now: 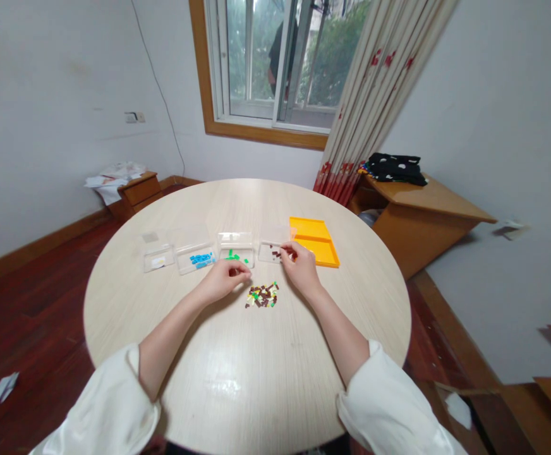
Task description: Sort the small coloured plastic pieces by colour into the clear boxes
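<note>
On the round table lies a loose pile of small toy building bricks (262, 295), brown, green, yellow and pale. Just left of the pile, my left hand (225, 279) hovers with its thumb and fingers pressed together; whatever they hold is hidden. Behind it stands a clear case of green bricks (236, 256). My right hand (300, 265) pinches at the right side of a clear case (265, 253) with brown bricks in it, a brown bit showing at the fingertips. Partly behind that hand lies an open yellow case (325, 253).
Left of the green bricks are a clear case with blue bricks (201, 259) and another with pale pieces (158, 260). A wooden desk (427, 202) bears a dark polka-dot cloth (395, 169). Someone in dark clothing (282, 57) shows at the window.
</note>
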Motion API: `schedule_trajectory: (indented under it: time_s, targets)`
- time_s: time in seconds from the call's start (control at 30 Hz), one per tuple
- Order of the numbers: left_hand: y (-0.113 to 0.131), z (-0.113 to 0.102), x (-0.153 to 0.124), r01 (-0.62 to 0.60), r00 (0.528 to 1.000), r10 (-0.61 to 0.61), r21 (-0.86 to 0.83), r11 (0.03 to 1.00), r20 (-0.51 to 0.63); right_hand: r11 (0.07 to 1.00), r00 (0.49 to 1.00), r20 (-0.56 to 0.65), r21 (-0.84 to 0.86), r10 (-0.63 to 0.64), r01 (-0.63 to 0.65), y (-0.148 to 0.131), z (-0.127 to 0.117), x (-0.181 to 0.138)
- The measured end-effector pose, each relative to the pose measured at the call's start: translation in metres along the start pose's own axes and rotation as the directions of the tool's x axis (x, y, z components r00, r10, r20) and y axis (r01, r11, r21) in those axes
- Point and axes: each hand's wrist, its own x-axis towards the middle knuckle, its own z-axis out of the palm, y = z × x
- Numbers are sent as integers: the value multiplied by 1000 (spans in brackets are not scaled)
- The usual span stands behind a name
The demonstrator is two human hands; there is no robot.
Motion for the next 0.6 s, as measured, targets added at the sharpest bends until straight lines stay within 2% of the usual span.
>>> schedule_trajectory:
  time_s: [0.1,0.23,0.6]
  targets:
    - [2,-2,-4,-126,989,110,167,978,99,999,999,-33,-28,25,-26,8,0,2]
    - [0,-2,-7,-249,953,192,241,938,235,996,997,-60,-66,58,-62,16,2,2]
    - [-1,-1,-6,-250,944,173,268,930,282,987,995,-55,-128,87,-93,9,0,2]
